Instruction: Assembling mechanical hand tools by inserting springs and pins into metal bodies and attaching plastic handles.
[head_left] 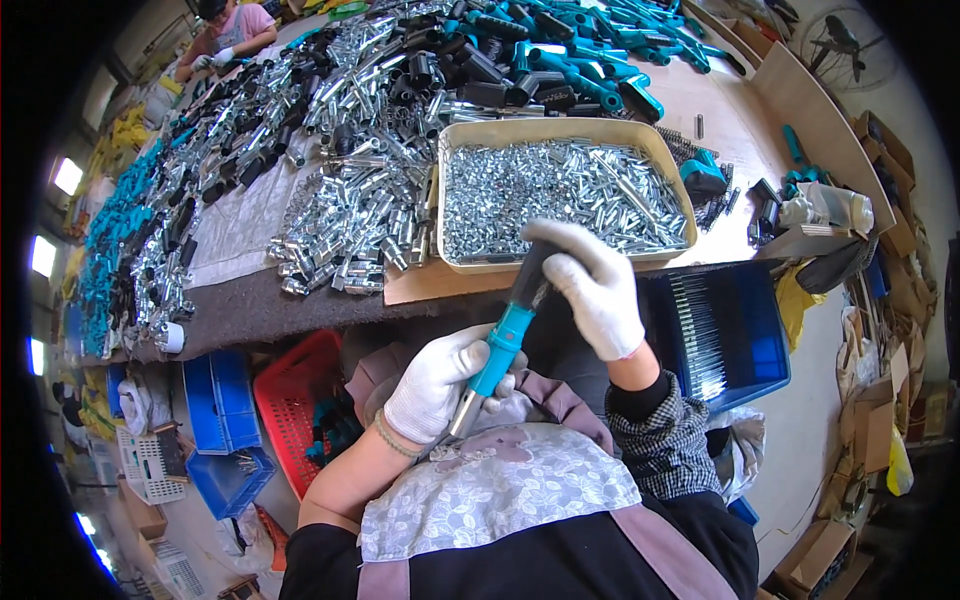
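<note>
Head view: the gloved left hand [428,388] is gripping the teal middle of a long handle [503,345], and the gloved right hand [598,290] is holding its black upper end. The long handle is slanting between the apron [500,490] and the table [412,286], where a tray [550,130] is holding small metal parts [540,195]; shiny fittings [350,215] are lying left of it, teal handles [605,75] beyond.

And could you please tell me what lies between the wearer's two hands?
The teal tool lies there, slanting up from the left hand to the right hand, in the head view.
</note>
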